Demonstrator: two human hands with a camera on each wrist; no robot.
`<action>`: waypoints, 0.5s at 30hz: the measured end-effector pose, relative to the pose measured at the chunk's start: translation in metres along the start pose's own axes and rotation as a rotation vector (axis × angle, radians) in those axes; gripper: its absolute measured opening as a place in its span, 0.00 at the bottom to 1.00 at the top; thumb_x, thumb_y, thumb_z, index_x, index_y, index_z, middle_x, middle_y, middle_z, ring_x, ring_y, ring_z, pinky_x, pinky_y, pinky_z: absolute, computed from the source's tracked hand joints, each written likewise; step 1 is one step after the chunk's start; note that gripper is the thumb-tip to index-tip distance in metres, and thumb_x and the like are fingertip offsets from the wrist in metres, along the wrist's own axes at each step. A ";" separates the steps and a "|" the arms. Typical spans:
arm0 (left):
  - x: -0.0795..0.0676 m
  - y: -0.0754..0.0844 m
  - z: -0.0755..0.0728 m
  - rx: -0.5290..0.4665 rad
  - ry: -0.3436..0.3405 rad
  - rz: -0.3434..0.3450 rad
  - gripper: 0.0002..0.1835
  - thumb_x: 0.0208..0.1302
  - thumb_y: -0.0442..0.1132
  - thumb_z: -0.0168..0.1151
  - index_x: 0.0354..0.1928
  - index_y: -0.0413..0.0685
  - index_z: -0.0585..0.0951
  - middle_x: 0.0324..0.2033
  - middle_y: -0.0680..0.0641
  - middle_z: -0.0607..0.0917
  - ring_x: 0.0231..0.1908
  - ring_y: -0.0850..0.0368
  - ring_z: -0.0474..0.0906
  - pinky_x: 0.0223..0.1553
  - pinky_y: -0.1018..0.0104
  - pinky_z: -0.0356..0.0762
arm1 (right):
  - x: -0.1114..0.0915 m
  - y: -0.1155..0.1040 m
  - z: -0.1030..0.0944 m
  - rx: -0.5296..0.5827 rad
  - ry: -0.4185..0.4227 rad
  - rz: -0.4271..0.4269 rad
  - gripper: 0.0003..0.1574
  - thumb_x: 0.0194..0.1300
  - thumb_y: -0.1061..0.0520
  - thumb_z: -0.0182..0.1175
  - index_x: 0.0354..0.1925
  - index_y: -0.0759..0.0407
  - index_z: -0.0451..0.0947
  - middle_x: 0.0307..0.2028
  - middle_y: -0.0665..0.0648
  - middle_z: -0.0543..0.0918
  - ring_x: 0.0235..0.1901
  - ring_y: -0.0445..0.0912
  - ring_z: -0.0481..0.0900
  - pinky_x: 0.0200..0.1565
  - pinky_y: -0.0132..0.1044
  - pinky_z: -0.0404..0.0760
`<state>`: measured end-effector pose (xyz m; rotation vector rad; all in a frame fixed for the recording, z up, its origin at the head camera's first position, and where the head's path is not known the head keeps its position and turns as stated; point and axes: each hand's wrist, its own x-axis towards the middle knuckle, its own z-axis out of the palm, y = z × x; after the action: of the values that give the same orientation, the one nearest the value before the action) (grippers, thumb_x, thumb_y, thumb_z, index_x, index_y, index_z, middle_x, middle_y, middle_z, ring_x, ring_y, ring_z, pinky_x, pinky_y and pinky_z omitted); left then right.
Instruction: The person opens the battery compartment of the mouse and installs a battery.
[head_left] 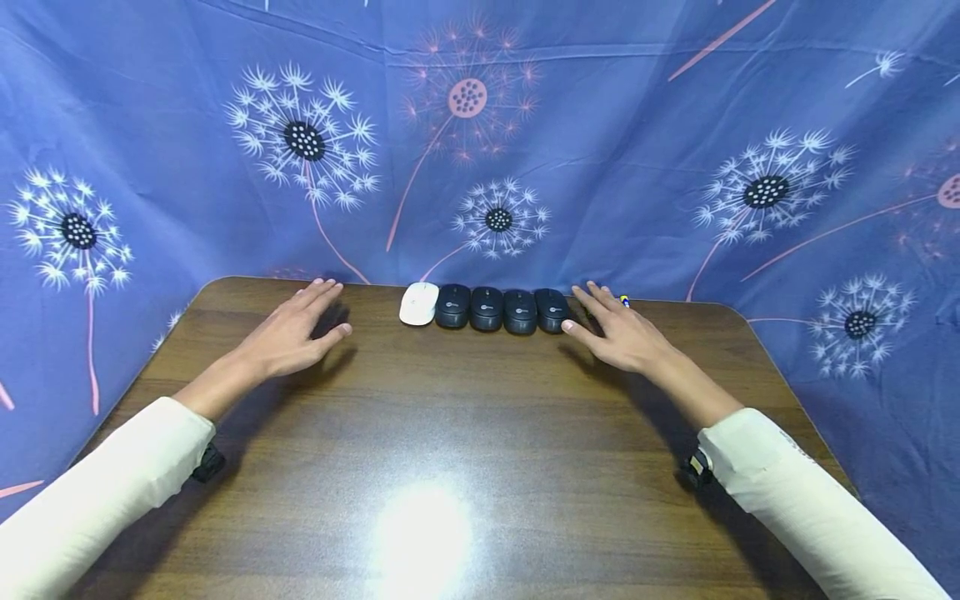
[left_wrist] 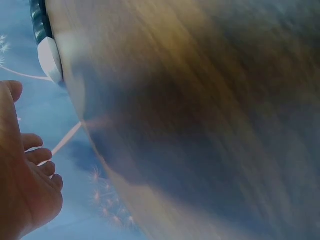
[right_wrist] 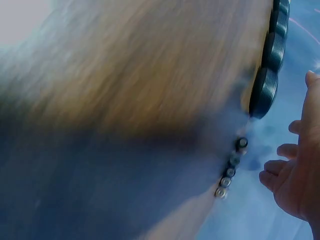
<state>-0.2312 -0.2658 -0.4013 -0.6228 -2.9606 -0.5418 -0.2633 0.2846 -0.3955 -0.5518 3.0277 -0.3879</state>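
A white computer mouse (head_left: 418,303) and several black computer mice (head_left: 487,308) stand side by side along the table's far edge. To the left of the white mouse, my left hand (head_left: 292,333) hovers with fingers extended and thumb apart, holding nothing. My right hand (head_left: 622,333) is spread beside the rightmost black mouse (head_left: 552,310), its thumb close to it; whether they touch I cannot tell. Small cylinders like batteries (right_wrist: 230,172) sit in a row near that hand in the right wrist view. Mostly hidden behind the fingers, a blue-yellow bit (head_left: 624,301) shows in the head view.
The brown wooden table (head_left: 480,417) has rounded far corners and a bright glare patch near its front. A blue dandelion-print cloth (head_left: 600,125) hangs directly behind the table and along its sides. Dark wrist devices show at the left cuff (head_left: 208,462) and right cuff (head_left: 699,467).
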 end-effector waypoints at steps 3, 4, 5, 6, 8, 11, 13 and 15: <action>0.002 0.002 0.002 0.001 -0.002 0.008 0.44 0.86 0.56 0.58 0.88 0.33 0.61 0.87 0.28 0.61 0.88 0.27 0.53 0.92 0.31 0.53 | 0.003 -0.008 0.003 -0.005 0.002 -0.026 0.55 0.85 0.23 0.47 0.92 0.50 0.52 0.92 0.66 0.51 0.90 0.68 0.50 0.88 0.74 0.59; 0.002 0.002 0.003 0.002 -0.007 0.010 0.44 0.86 0.56 0.58 0.88 0.33 0.60 0.87 0.28 0.61 0.88 0.27 0.53 0.92 0.31 0.52 | 0.004 -0.011 0.003 -0.009 -0.002 -0.031 0.55 0.85 0.23 0.47 0.92 0.50 0.52 0.92 0.66 0.51 0.90 0.69 0.50 0.88 0.75 0.59; 0.002 0.003 0.003 0.000 -0.012 0.011 0.44 0.86 0.56 0.58 0.88 0.34 0.60 0.87 0.28 0.61 0.89 0.27 0.52 0.92 0.31 0.52 | 0.005 -0.013 0.003 -0.009 -0.005 -0.036 0.55 0.85 0.22 0.47 0.92 0.50 0.52 0.92 0.65 0.51 0.90 0.69 0.50 0.88 0.75 0.60; 0.003 0.004 0.004 -0.003 -0.018 0.011 0.44 0.86 0.56 0.57 0.88 0.34 0.60 0.87 0.28 0.60 0.89 0.27 0.52 0.92 0.32 0.51 | 0.006 -0.016 0.004 -0.009 -0.005 -0.041 0.55 0.85 0.22 0.47 0.92 0.49 0.52 0.92 0.65 0.51 0.90 0.69 0.50 0.88 0.75 0.59; 0.004 0.008 0.005 -0.005 -0.028 0.008 0.43 0.86 0.55 0.57 0.88 0.34 0.59 0.88 0.30 0.59 0.89 0.28 0.51 0.93 0.32 0.50 | 0.007 -0.022 0.004 -0.012 -0.012 -0.050 0.55 0.85 0.22 0.46 0.93 0.49 0.52 0.92 0.63 0.50 0.90 0.68 0.50 0.88 0.75 0.59; 0.006 0.011 0.006 -0.011 -0.047 0.011 0.43 0.87 0.56 0.56 0.89 0.35 0.58 0.89 0.30 0.58 0.90 0.29 0.50 0.93 0.33 0.48 | 0.010 -0.031 0.005 -0.006 -0.015 -0.068 0.55 0.85 0.22 0.47 0.93 0.49 0.52 0.93 0.62 0.49 0.91 0.67 0.49 0.88 0.75 0.58; 0.007 0.013 0.008 -0.014 -0.052 0.020 0.43 0.87 0.55 0.56 0.89 0.35 0.58 0.89 0.30 0.58 0.90 0.29 0.50 0.93 0.33 0.48 | 0.011 -0.037 0.006 -0.007 -0.014 -0.087 0.55 0.85 0.23 0.48 0.93 0.50 0.51 0.93 0.62 0.49 0.91 0.66 0.49 0.89 0.74 0.58; 0.008 0.014 0.010 -0.015 -0.054 0.033 0.43 0.87 0.55 0.56 0.89 0.34 0.58 0.88 0.29 0.58 0.89 0.29 0.51 0.93 0.33 0.49 | 0.014 -0.043 0.009 -0.008 -0.012 -0.105 0.56 0.86 0.24 0.49 0.93 0.51 0.51 0.93 0.62 0.50 0.91 0.65 0.49 0.89 0.73 0.57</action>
<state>-0.2332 -0.2471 -0.4050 -0.6974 -2.9936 -0.5531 -0.2605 0.2387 -0.3928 -0.7135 2.9986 -0.3751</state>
